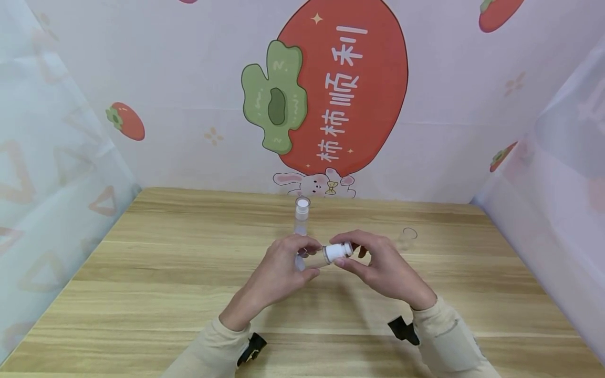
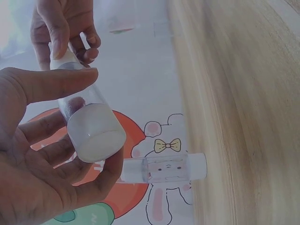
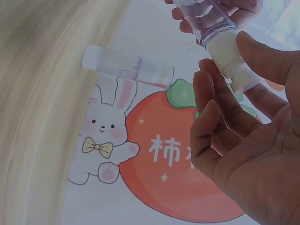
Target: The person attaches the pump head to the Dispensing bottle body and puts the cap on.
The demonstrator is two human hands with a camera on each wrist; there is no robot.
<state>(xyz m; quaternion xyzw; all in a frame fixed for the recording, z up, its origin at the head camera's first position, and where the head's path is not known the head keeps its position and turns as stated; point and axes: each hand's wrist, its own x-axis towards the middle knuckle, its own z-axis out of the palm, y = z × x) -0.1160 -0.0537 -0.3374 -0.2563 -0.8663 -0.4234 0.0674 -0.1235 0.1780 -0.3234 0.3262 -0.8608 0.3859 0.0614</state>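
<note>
A clear bottle (image 1: 314,258) with a white pump top (image 1: 336,252) is held tilted above the table, its top toward the right. My left hand (image 1: 283,268) grips its body; in the left wrist view the thumb and fingers go round it near the milky white base (image 2: 97,133). My right hand (image 1: 384,268) pinches the white top between thumb and fingers, as the right wrist view shows at the white collar (image 3: 225,49). Just behind the left hand stands a second clear bottle (image 1: 301,223), upright, with a white top inside a clear cap.
To the right of the hands, a transparent cap (image 1: 406,239) sits on the wooden table (image 1: 165,273). A printed backdrop (image 1: 189,68) with a large red fruit and a rabbit rises behind the table's far edge. Pale sheets (image 1: 42,184) flank both sides.
</note>
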